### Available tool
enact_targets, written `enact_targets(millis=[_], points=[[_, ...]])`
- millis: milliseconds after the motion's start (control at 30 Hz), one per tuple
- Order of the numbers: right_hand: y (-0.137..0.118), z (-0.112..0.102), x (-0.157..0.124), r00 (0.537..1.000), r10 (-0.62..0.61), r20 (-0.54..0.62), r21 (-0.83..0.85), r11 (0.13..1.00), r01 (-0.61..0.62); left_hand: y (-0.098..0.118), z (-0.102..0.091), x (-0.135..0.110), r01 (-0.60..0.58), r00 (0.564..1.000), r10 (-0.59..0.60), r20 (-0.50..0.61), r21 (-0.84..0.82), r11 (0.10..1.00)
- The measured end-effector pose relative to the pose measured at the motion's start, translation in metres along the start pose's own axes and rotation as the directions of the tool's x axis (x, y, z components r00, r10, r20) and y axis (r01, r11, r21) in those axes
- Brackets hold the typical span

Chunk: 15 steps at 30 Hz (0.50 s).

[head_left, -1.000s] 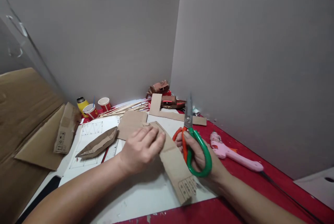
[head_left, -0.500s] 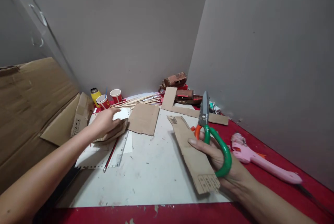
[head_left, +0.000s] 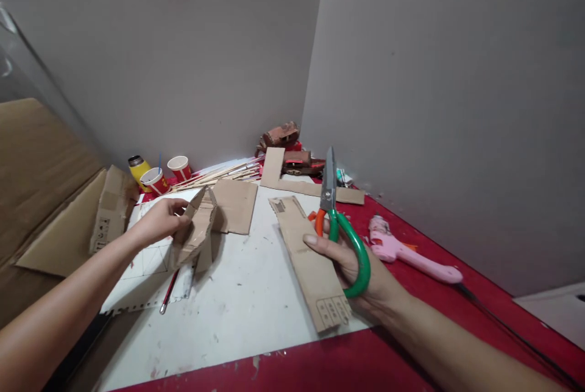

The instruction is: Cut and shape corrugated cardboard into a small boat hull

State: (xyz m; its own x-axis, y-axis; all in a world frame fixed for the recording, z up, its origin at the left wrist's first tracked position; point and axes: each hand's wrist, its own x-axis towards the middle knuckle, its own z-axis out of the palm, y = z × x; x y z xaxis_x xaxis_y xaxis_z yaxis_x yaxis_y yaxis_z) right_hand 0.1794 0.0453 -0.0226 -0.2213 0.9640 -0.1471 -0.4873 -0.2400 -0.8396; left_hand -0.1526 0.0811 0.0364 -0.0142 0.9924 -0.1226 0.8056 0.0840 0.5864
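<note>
My left hand (head_left: pixel 161 220) pinches the edge of a creased cardboard piece (head_left: pixel 199 226), tilted up over the paper sheet (head_left: pixel 148 258) with pencil lines. Under it a red-and-black pencil (head_left: pixel 169 290) lies on the white board (head_left: pixel 247 294). In my right hand (head_left: pixel 350 261) are a cardboard strip (head_left: pixel 304 261), pressed by the thumb, and scissors (head_left: pixel 340 221) with green handles, orange inside one loop. The scissor blades point up and look closed. A flat cardboard square (head_left: pixel 237 203) lies behind the creased piece.
A pink glue gun (head_left: pixel 411 255) with a cord lies on the red tabletop at right. Behind stand two paper cups (head_left: pixel 179 168), a yellow bottle (head_left: pixel 139 169), wooden sticks (head_left: pixel 223 174) and an L-shaped cardboard piece (head_left: pixel 274 167). A large cardboard box (head_left: pixel 41 172) fills the left.
My left hand has raised the creased cardboard piece from the sheet and turned it upright. My right hand still holds the strip and scissors. The view has swung right.
</note>
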Motion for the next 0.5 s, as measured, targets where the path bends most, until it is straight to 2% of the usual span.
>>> enact_targets(millis=[67,167,267,333,400,467,500], points=[[-0.002,-0.001,-0.001,0.999,-0.031,0.022,-0.034,0.999,0.031,0.02,0.021,-0.009,0.029,0.999,-0.023,0.031,-0.205,0.978],[-0.004,-0.005,-0.003,0.995,-0.094,0.02,-0.119,0.988,0.095,0.044,0.061,-0.022,0.063,0.996,-0.037,0.087,-0.326,0.943],[-0.007,-0.008,-0.004,0.988,-0.151,0.023,-0.243,0.958,0.152,0.057,0.091,-0.03,0.115,0.985,-0.057,0.162,-0.378,0.919],[-0.01,-0.008,-0.005,0.985,-0.169,0.014,-0.36,0.919,0.163,0.061,0.1,-0.034,0.109,0.983,-0.042,0.179,-0.384,0.917],[-0.014,-0.006,-0.007,0.976,-0.217,-0.026,-0.485,0.856,0.177,0.065,0.1,-0.037,-0.02,0.998,0.039,0.053,-0.326,0.945],[-0.016,-0.001,-0.009,0.961,-0.273,-0.044,-0.551,0.809,0.205,0.074,0.098,-0.042,-0.172,0.984,0.153,-0.093,-0.254,0.952],[-0.016,0.002,-0.01,0.959,-0.281,-0.036,-0.55,0.807,0.216,0.081,0.098,-0.045,-0.209,0.977,0.187,-0.106,-0.271,0.939]])
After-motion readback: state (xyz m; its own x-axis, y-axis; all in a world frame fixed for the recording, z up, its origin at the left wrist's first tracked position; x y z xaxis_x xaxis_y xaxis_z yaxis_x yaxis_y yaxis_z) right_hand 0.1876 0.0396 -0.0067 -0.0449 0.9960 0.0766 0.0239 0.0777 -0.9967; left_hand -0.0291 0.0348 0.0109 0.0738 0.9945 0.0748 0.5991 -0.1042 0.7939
